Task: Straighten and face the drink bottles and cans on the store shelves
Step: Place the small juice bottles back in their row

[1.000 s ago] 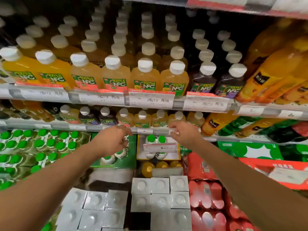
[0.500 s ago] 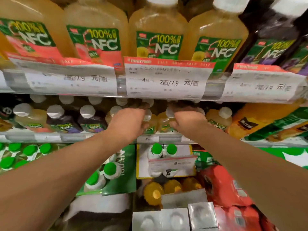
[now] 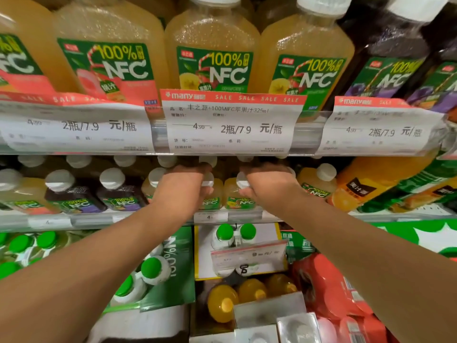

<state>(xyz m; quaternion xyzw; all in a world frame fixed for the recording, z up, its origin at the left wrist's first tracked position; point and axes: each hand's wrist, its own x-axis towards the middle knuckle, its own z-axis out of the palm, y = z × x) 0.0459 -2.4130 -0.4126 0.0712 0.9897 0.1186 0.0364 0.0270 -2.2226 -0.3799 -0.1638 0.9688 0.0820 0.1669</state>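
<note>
Head view: left hand (image 3: 184,186) and right hand (image 3: 269,186), fingers curled on small bottles (image 3: 233,194) under the price tag (image 3: 230,125); neighbours could topple.

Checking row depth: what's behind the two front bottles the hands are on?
More white caps show behind the front bottles; the bodies are hidden by the left hand, right hand and the shelf above.

1. The upper-shelf juice bottles (image 3: 212,58) are showing "100% NFC" on green labels.
2. The middle price tag (image 3: 231,125) is reading "many", "SALE", "100%NFC", "325ml", "4.90", "2瓶/7.9 元/瓶".
3. The neighbouring tags (image 3: 378,129) are repeating "2瓶/7.9 元/瓶".
</note>
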